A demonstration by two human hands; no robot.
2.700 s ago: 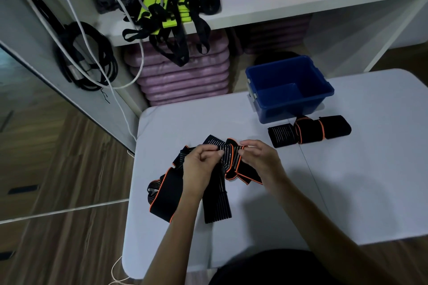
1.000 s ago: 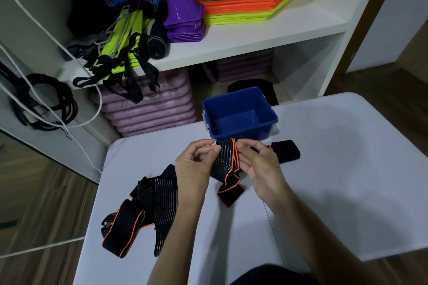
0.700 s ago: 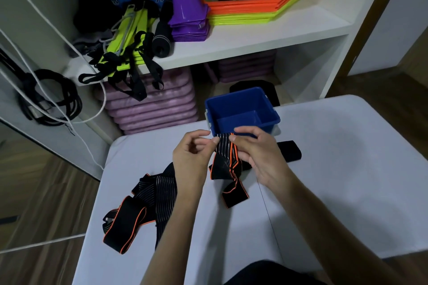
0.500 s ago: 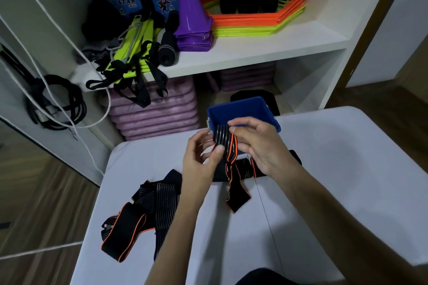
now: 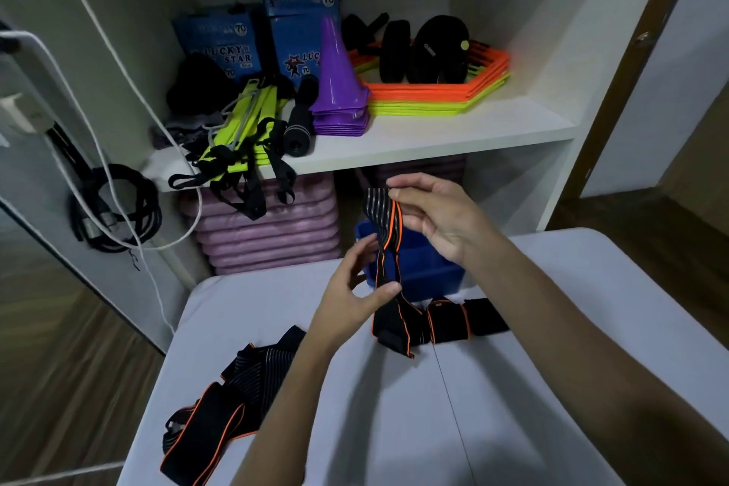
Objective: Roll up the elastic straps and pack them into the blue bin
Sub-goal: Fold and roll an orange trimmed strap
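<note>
The right hand (image 5: 442,221) pinches the top end of a black elastic strap with orange edging (image 5: 388,245) between thumb and fingertips, holding it raised above the white table (image 5: 513,387). The strap hangs down from this pinch and twists once on the way. Lower down, the left hand (image 5: 351,296) grips the same strap, thumb (image 5: 384,290) pressed across its front; the other fingers curl behind it, though their contact is partly hidden. Below the left grip, the free tail of the strap reaches the table surface. Directly behind the held strap stands the blue bin (image 5: 430,272), its interior mostly screened by the strap and the right hand. Just right of the tail, a rolled strap (image 5: 447,320) lies on the table in front of the bin. Down and left of the left hand, a loose heap of straps (image 5: 232,391) lies near the table edge. Above the grip, a white shelf (image 5: 434,138) carries purple cones (image 5: 339,83) and orange and yellow hexagonal rings (image 5: 434,97).
</note>
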